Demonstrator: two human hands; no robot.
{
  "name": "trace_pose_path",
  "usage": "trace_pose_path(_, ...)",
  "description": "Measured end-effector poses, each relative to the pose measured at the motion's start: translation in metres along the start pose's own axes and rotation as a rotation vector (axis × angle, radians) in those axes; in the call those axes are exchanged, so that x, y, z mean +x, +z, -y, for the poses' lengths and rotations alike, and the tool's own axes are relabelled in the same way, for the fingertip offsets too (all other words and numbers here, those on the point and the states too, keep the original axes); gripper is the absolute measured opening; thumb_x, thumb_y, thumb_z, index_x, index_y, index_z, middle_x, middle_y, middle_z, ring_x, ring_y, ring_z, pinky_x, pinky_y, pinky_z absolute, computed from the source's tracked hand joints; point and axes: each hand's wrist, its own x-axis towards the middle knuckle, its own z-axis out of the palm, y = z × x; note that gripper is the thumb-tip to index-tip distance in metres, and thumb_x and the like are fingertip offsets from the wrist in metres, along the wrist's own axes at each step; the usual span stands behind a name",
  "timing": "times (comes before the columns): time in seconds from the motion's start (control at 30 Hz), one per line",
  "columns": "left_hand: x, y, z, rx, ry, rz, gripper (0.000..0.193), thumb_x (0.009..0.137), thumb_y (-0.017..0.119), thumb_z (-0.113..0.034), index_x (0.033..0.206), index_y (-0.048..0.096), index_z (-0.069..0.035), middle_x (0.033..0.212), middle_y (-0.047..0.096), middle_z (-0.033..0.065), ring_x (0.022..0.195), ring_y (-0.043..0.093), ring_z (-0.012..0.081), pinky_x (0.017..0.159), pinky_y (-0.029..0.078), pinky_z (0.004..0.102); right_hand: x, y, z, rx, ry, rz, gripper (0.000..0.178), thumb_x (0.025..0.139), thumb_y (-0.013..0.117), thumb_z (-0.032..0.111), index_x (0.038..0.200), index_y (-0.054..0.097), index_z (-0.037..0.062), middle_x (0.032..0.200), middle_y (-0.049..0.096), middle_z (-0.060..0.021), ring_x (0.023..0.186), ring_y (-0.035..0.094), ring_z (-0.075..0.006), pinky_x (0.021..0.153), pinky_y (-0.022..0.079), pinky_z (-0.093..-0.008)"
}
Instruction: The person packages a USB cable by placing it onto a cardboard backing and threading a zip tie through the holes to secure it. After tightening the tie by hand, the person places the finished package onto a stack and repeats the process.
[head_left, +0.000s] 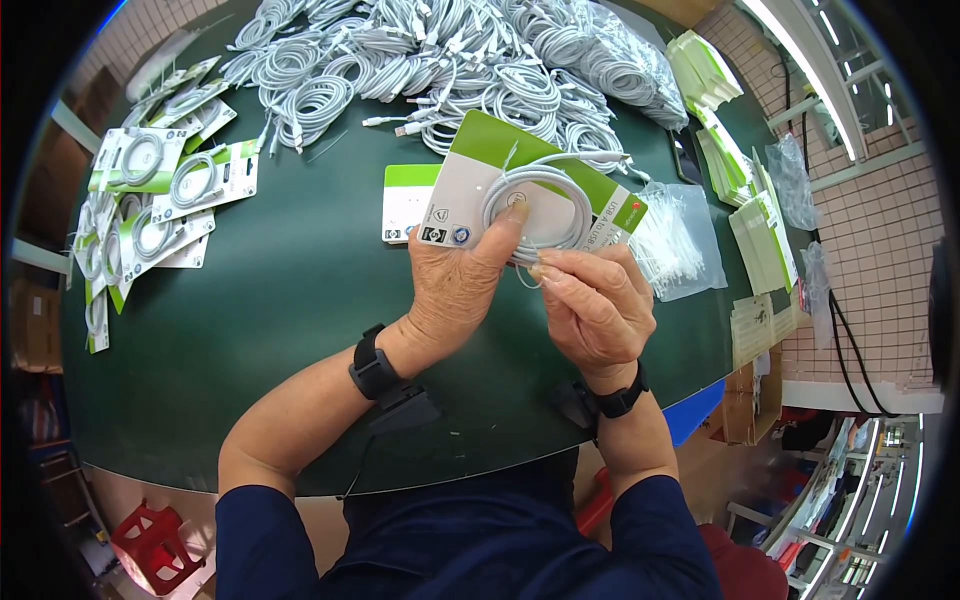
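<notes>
My left hand (452, 285) grips a green and white packaging card (463, 185) over the table's middle, its thumb pressing a coiled grey-white USB cable (578, 205) against the front. Close beside it, my right hand (602, 305) is closed in a pinch at the coil's lower edge. A thin, pale cable tie (524, 279) loops below the coil and runs to those fingertips. Its end is hidden by the fingers. Another green-topped card (408, 178) lies flat behind the held one, partly covered by it.
Coiled cables (400, 60) heap across the far side. At left lie several cards with cables (150, 200). A clear bag of white ties (685, 245) rests to the right, near a dark phone (686, 155). Stacks of cards (765, 240) line the right edge of the green table (270, 290).
</notes>
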Motion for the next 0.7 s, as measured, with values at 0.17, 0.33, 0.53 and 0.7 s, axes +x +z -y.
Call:
trace_pose_path(0.17,0.0008,-0.0014,0.0003,0.019,0.002,0.003,0.023,0.088,0.074,-0.016,0.106,0.068,-0.002,0.087,0.068,-0.0003,0.071,0.061,0.0042,0.059,0.051,0.0228,0.0005,0.0004,0.0002,0.015,0.016,0.007,0.024,0.079,0.081,0.0,0.098,0.07,0.0085,0.094,0.074,-0.0091,0.069,0.063,-0.0217,0.059,0.051,-0.0295)
trace_pose_path(0.33,0.0004,-0.0009,0.0017,0.013,0.008,0.0,0.023,0.088,0.074,-0.016,0.106,0.068,-0.002,0.088,0.069,0.0001,0.071,0.062,0.0045,0.059,0.051,0.0231,-0.0002,0.0,0.0001,0.031,0.06,0.022,0.023,0.079,0.081,0.0,0.097,0.07,0.0086,0.094,0.074,-0.0087,0.07,0.063,-0.0218,0.06,0.051,-0.0299)
trace_pose_path(0.53,0.0006,-0.001,0.001,0.031,0.015,0.006,0.022,0.089,0.073,-0.015,0.105,0.068,-0.002,0.089,0.069,0.0003,0.072,0.063,0.0049,0.06,0.052,0.0236,0.0,0.0007,0.0002,0.046,0.09,0.011,0.022,0.079,0.081,0.0,0.096,0.069,0.0084,0.094,0.074,-0.0086,0.071,0.064,-0.0222,0.061,0.051,-0.0304)
trace_pose_path(0.7,0.0012,-0.0034,0.0012,0.083,0.055,0.029,0.022,0.089,0.073,-0.015,0.105,0.068,-0.002,0.089,0.069,0.0004,0.072,0.063,0.0049,0.06,0.053,0.0238,0.0003,0.0015,0.0002,0.043,0.091,0.019,0.023,0.078,0.081,-0.001,0.096,0.069,0.0082,0.093,0.074,-0.0088,0.071,0.064,-0.0221,0.061,0.051,-0.0302)
